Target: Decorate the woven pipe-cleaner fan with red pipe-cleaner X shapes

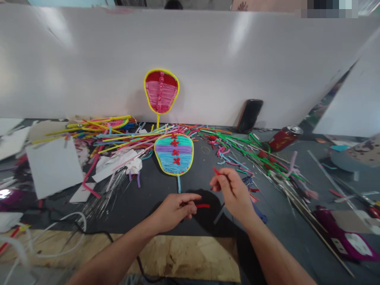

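My left hand (181,208) is low in the middle, its index finger stretched out and its other fingers curled. A short red pipe cleaner piece (203,206) sticks out from those curled fingers. To the right, my right hand (231,190) pinches another short red piece (216,171), its tip showing above the fingers. Just beyond my left hand lies a fan-shaped craft piece (173,149) with a yellow rim, teal, purple and blue bands, red crosses down the middle and a blue stem. Neither hand touches it.
A pink and red fan (162,92) leans on the white panel. Pipe cleaners (118,128) lie heaped at left, green stems (237,142) at right. A phone (250,115), a red can (285,138), a purple glue-gun-like tool (344,233) and a white card (55,166) surround the workspace.
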Demonstrator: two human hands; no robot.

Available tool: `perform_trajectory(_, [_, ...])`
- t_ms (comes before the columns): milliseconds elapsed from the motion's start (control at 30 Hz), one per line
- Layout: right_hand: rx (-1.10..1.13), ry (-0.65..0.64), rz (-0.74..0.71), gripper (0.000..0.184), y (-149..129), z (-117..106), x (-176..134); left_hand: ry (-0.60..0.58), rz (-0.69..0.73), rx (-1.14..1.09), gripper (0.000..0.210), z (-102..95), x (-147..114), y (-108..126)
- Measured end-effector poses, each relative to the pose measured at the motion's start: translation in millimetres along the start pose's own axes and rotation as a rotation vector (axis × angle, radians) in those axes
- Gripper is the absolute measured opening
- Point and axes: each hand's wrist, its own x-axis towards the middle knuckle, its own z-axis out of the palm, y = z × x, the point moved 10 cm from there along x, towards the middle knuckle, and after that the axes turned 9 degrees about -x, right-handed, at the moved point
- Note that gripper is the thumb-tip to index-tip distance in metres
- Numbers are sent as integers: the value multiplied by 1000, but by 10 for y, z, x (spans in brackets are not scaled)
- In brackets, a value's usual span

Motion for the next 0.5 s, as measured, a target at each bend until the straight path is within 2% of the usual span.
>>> perform_trajectory(100, [308, 131, 120, 12, 129, -133, 11, -47, -14, 28, 21, 58, -33, 27])
perform_trajectory(233, [333, 238, 128, 8, 171, -265, 8, -10, 146, -128, 18, -5, -48, 242])
perform_trajectory(300, [273, 209, 118, 6, 145, -235, -2, 57, 187, -235, 19, -102, -43, 294])
perform_trajectory(400, [129, 83, 29, 6, -15, -61, -36, 175, 93, -431, 20, -231, -20, 191])
perform_trajectory(500, [3, -58, -88, 7, -211, 173, -105, 234, 30, -553, 24, -267, -10, 114])
